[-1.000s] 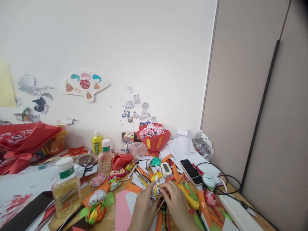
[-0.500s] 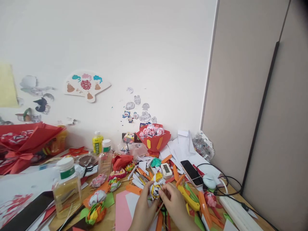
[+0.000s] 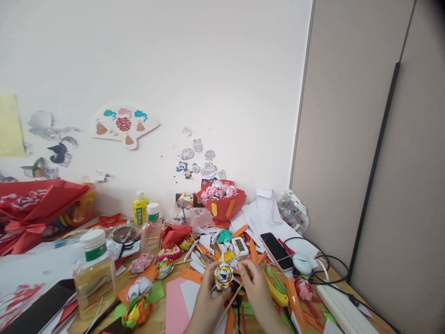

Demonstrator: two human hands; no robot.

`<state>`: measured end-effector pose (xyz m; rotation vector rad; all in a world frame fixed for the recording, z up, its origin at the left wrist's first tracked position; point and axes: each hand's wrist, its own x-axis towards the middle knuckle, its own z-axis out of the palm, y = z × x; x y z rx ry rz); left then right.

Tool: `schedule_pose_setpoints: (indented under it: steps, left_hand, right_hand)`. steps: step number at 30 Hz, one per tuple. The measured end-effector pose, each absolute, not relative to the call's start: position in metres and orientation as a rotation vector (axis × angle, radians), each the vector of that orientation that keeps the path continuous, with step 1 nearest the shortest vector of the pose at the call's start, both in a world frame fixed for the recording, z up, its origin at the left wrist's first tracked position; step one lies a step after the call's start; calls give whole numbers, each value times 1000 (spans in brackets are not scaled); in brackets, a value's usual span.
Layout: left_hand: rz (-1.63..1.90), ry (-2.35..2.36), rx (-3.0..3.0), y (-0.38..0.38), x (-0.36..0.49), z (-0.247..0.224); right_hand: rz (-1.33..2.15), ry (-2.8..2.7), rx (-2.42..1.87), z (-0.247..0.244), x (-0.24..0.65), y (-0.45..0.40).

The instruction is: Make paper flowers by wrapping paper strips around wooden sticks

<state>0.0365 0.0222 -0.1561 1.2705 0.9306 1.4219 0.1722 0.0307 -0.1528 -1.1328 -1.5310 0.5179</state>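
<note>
My left hand (image 3: 208,292) is closed around a paper flower (image 3: 223,275), with layered yellow and white petals facing up and dark marks on them. To its right is my right hand (image 3: 255,285), thumb and forefinger brought together a little apart from the flower. Whether anything is pinched between them is too small to see. A thin wooden stick (image 3: 229,304) slants between the two hands, its upper end near my right thumb. Beyond the flower lies a yellow paper piece (image 3: 227,256). Pink paper (image 3: 175,301) lies to the left of my left hand.
Folded strips, a white digital timer (image 3: 240,248), a phone (image 3: 276,250) and a yellow-handled cutter (image 3: 278,293) lie around my hands. Several paper flowers and a clear jar (image 3: 95,278) stand left. A red bouquet (image 3: 222,208) stands at the wall; a power strip (image 3: 344,308) lies right.
My right hand has drawn off the flower to the right. The flower has turned in my left hand, so its rounded, layered face shows more fully.
</note>
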Motion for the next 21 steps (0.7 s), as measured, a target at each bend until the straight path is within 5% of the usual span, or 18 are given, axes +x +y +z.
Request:
schedule_pose_setpoints:
  steps: [21]
  left_hand:
    - [1348,1181,1586,28,25,-150]
  right_hand:
    - [582,-1638,-1176,-173,175,49]
